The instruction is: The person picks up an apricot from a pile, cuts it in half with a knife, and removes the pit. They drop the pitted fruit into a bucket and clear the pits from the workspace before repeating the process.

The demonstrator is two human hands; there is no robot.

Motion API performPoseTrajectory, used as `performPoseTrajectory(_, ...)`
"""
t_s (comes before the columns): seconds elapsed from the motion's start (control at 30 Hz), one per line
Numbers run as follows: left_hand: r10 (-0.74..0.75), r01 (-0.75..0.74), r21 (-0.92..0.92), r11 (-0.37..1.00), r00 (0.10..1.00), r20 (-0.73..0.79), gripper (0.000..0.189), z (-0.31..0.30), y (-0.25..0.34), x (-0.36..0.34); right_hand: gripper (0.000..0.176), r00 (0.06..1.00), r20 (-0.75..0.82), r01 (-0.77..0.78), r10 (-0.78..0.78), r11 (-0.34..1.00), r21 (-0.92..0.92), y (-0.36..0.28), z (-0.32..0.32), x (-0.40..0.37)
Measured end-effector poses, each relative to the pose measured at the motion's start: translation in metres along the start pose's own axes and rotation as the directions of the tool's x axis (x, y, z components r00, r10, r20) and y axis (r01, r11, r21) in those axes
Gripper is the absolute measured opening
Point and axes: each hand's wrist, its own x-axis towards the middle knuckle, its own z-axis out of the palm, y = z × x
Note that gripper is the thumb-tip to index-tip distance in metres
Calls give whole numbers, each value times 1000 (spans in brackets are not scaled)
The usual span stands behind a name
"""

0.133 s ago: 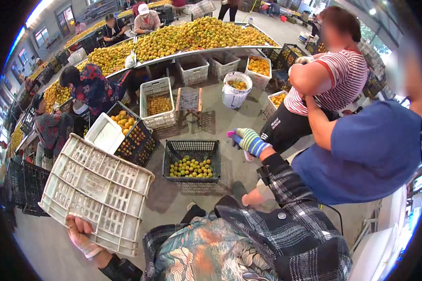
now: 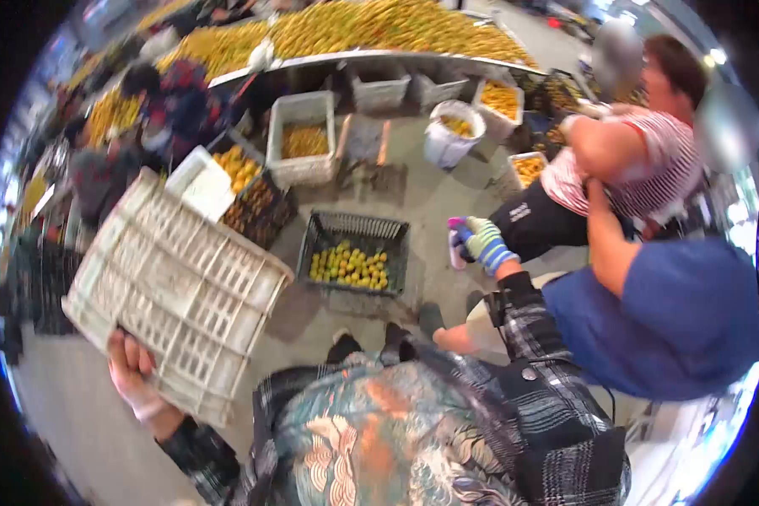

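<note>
My left hand [image 2: 133, 373] is closed around the lower edge of a white slatted plastic crate [image 2: 181, 291], its fingers hooked through the slots. The crate is held tilted at the left, its slatted bottom facing me. My right hand [image 2: 487, 243] wears a striped knit glove with coloured fingertips. It hangs in the air with nothing visible in it, fingers loosely extended. On the floor between the hands stands a black plastic crate [image 2: 354, 226], with a layer of yellow-green round fruit [image 2: 350, 266] at its bottom.
Close on my right are a person in blue [image 2: 658, 316] and another in a striped shirt [image 2: 649, 148]. Ahead lie a fruit-heaped sorting table [image 2: 379, 32], a white crate [image 2: 302, 139], a white bucket [image 2: 454, 135] and a low stool [image 2: 364, 139]. Workers sit at the left.
The view has shifted and blurred, with the scene ahead moving up and to the right. My left hand still holds the white crate, and the right hand stays raised.
</note>
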Motion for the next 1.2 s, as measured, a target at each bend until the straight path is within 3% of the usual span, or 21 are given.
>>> performPoseTrajectory(0.03, -6, 6, -23, 1000, 1000, -2, 18, 14, -30, -7, 24, 994, 31, -108, 104, 984, 141, 38, -18, 16)
performPoseTrajectory(0.1, -33, 33, 46, 998, 999, -6, 19, -2, -50, 6, 28, 998, 6, -63, 64, 996, -68, 36, -47, 22)
performPoseTrajectory(0.13, -15, 15, 55, 998, 1000, -7, 19, -3, -45, 16, 28, 999, 13, -51, 52, 997, -54, 33, -43, 40)
performPoseTrajectory(0.2, -71, 72, -4, 997, 989, 128, 19, 2, -39, 42, 32, 1000, 2, -28, 30, 950, -310, 33, -36, 71)
performPoseTrajectory(0.23, -64, 65, -1, 998, 987, 145, 19, 6, -38, 57, 35, 997, 44, -52, 60, 985, -166, 68, -26, 101)
performPoseTrajectory(0.3, -79, 85, -34, 996, 986, 145, 20, 12, -33, 74, 36, 997, -16, 74, -80, 970, -230, 52, -18, 121)
performPoseTrajectory(0.43, -48, 48, -7, 999, 998, -38, 22, 42, -30, 64, 22, 1000, 30, -4, 8, 989, -150, 28, -27, 104)
performPoseTrajectory(0.5, -58, 58, -3, 998, 998, -36, 25, 29, -35, 63, 18, 997, 51, -42, 49, 991, -128, 58, -38, 105)
performPoseTrajectory(0.57, -45, 46, -2, 999, 967, -251, 29, 31, -68, 62, 18, 991, 26, -132, 133, 990, -44, 97, -64, 107)
performPoseTrajectory(0.6, -35, 24, -43, 999, 965, -260, 34, 29, -71, 60, 18, 993, -3, -122, 122, 993, -1, 106, -67, 105)
performPoseTrajectory(0.7, -6, 12, 10, 1000, 889, -458, 36, -9, -84, 78, 18, 998, 3, -61, 61, 994, -94, 92, -69, 99)
performPoseTrajectory(0.73, -94, 101, 27, 995, 979, -181, 38, -73, -95, 93, 21, 995, 5, -102, 103, 992, -69, 98, -64, 101)
performPoseTrajectory(0.77, -209, 197, -71, 978, 930, -301, 32, -78, -90, 94, 24, 989, 18, -145, 145, 989, -33, 110, -50, 102)
performPoseTrajectory(0.83, -321, 247, -288, 925, 915, -245, 27, -100, -111, 103, 31, 996, 23, -76, 81, 982, -171, 124, -34, 100)
performPoseTrajectory(0.9, -373, 275, -455, 847, 918, -138, 34, -113, -150, 121, 36, 991, 23, 135, -135, 929, -346, 115, -28, 87)
performPoseTrajectory(0.93, -380, 274, -482, 832, 915, -137, 39, -114, -171, 132, 36, 991, 27, -115, 128, 953, -281, 78, -25, 77)
performPoseTrajectory(1.03, -430, 290, -528, 798, 888, -163, 45, -160, -237, 166, 37, 997, 79, 29, 10, 876, -482, 104, -2, 79)
performPoseTrajectory(1.07, -493, 296, -568, 768, 839, -230, 49, -145, -251, 168, 35, 970, 114, -162, 214, 923, -350, 88, 1, 76)
performPoseTrajectory(1.1, -495, 307, -582, 753, 847, -193, 55, -145, -266, 174, 35, 970, 104, -171, 221, 919, -355, 83, 7, 77)
performPoseTrajectory(1.17, -483, 285, -498, 819, 810, -332, 47, -139, -292, 187, 33, 952, 93, -260, 292, 929, -263, 77, 18, 79)
performPoseTrajectory(1.2, -480, 282, -511, 812, 820, -311, 44, -129, -298, 189, 20, 960, 103, -234, 261, 948, -214, 77, 23, 82)
